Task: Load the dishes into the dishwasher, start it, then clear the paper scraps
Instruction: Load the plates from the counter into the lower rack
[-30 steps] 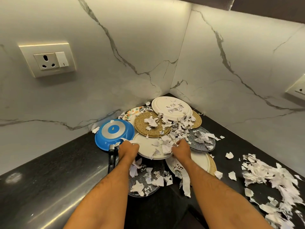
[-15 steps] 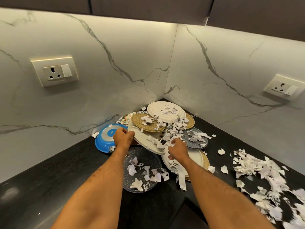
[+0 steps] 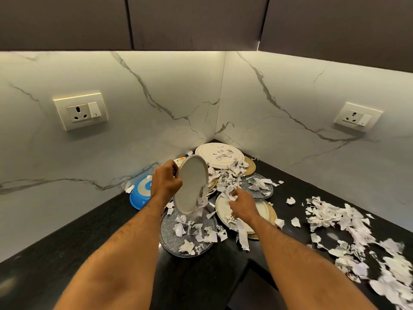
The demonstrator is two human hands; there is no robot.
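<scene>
On the black counter, in the corner where two marble walls meet, we see from the head camera a heap of plates strewn with torn paper scraps. Our left hand grips a white plate by its left rim, fingers curled over the edge, and holds it lifted and tipped steeply on edge above the pile. Scraps cling at its lower right edge and hang just above a grey speckled plate, which lies flat nearest to us with more scraps on it.

Our right hand is loosely spread, fingers pointing toward the scraps in the middle of the heap; we cannot tell whether it pinches any of them. It hovers over a cream plate that rests on a woven mat. Behind it lies a second speckled plate, partly covered with paper. At the very back of the corner a large white plate lies flat with a few scraps on it, over another woven mat.

Left of the lifted plate a blue bowl sits upside down, close to the wall. To the right, well apart from the heap, a second spread of scraps covers the counter. Each wall carries a socket: one at left, one at right. Dark cabinets hang above.
</scene>
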